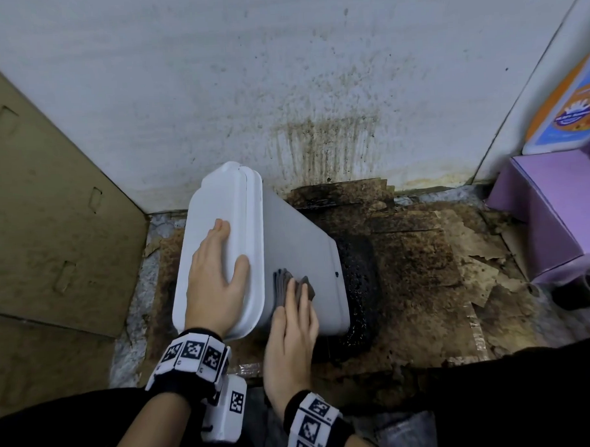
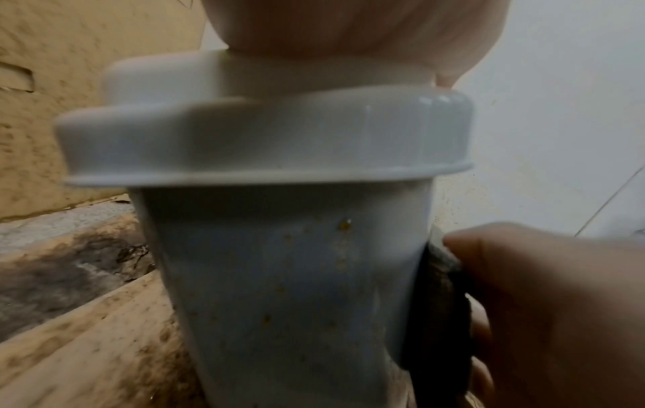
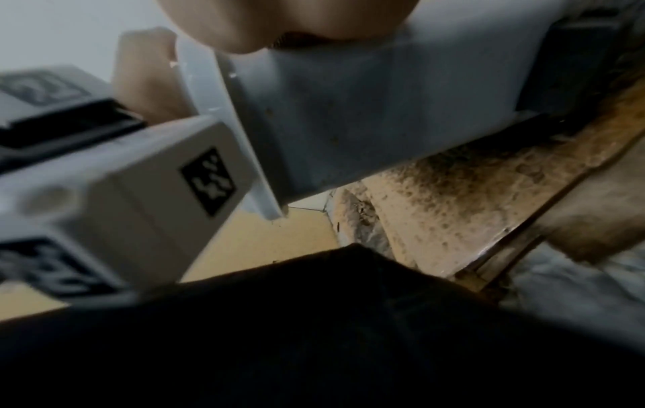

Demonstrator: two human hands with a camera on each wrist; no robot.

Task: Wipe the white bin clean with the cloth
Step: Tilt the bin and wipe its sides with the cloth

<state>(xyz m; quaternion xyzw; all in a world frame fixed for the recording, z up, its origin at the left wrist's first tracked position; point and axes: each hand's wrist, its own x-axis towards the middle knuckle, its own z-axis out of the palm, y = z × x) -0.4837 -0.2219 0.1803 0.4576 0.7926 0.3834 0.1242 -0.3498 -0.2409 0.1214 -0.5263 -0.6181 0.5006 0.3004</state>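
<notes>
The white bin (image 1: pixel 298 243) stands on the floor tilted, lid leaning left, base to the right on a black greasy patch. My left hand (image 1: pixel 218 270) lies flat on the lid (image 1: pixel 215 206), fingers straight. My right hand (image 1: pixel 293 321) presses a folded grey cloth (image 1: pixel 284 286) flat against the bin's side just under the lid rim. In the left wrist view the bin wall (image 2: pixel 279 276) carries small brown specks, and the cloth (image 2: pixel 436 303) sits under my right hand (image 2: pixel 544 303). The right wrist view has the bin's side (image 3: pixel 331 124) and lid rim (image 3: pixel 223 110).
A stained white wall (image 1: pixel 280 72) rises behind the bin. Brown cardboard (image 1: pixel 43 217) leans at the left. Soiled, torn cardboard (image 1: pixel 441 267) covers the floor on the right. A purple box (image 1: pixel 553 212) stands at the far right. My dark trousers (image 1: pixel 497 400) fill the bottom.
</notes>
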